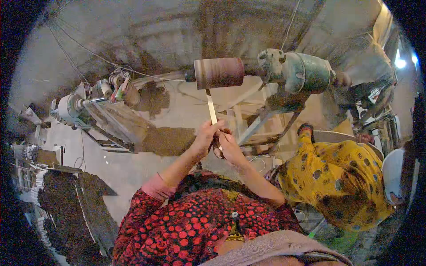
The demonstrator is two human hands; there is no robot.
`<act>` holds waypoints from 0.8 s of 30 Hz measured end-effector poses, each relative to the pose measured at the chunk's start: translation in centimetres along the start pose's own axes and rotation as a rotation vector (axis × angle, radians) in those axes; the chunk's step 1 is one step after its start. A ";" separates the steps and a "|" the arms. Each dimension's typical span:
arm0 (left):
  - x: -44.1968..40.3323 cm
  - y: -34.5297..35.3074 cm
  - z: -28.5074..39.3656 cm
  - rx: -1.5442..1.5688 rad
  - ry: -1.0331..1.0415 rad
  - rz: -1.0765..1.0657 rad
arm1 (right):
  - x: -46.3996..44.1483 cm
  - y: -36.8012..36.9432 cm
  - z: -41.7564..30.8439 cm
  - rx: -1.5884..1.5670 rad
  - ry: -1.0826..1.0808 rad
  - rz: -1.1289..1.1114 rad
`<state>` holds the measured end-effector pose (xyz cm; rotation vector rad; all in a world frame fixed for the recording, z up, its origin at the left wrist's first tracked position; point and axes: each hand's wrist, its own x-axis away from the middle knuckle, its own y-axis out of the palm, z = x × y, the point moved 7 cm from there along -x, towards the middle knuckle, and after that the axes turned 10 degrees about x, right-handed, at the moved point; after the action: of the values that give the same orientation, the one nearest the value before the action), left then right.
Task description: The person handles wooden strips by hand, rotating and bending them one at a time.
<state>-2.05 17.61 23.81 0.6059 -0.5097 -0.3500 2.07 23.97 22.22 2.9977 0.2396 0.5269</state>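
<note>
A long, flat, shiny metal strip (211, 107) points away from me, its far end at the lower edge of a reddish-brown grinding drum (219, 73). My left hand (206, 138) is closed around the strip's nearer part. Close beside it, my right hand (231, 150) is also closed on the strip, lower down near its close end. The fingers hide much of that end. The drum sits on a shaft from a green motor (306, 72) on its right. I cannot tell whether the drum is turning.
A metal frame (259, 128) stands under the motor. Another machine (71, 107) is at the left, beside a dark stack (66, 213). At my right sits a person in yellow patterned clothes (341, 177), near a pale round container (394, 175). Wires hang from the wall.
</note>
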 end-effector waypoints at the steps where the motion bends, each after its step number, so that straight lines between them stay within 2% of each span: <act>1: -0.5 -0.2 0.1 0.001 0.024 -0.012 | -0.3 0.1 -0.4 -0.001 -0.007 0.005; 6: -0.9 0.2 2.0 -0.061 0.064 -0.029 | -2.3 -0.2 -0.3 0.014 -0.022 0.066; 12: -1.6 -0.7 0.5 -0.028 0.078 -0.069 | -1.2 -0.2 0.0 0.046 -0.041 0.131; 15: -1.9 -0.6 0.3 -0.011 0.060 -0.081 | -2.5 -1.0 1.0 0.105 -0.101 0.096; 18: -2.3 -0.2 0.1 -0.012 0.059 -0.060 | -2.5 -1.5 0.7 0.114 -0.057 0.128; 21: -1.9 -0.2 -0.1 -0.002 0.103 -0.075 | -1.9 -1.2 0.3 0.147 -0.093 0.064; 24: -0.6 0.1 -0.6 0.008 0.089 -0.093 | -1.2 -1.3 0.7 0.171 -0.229 0.112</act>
<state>-2.18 18.25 23.20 0.6516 -0.3982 -0.4077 0.99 24.98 21.01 3.2164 0.1044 0.1757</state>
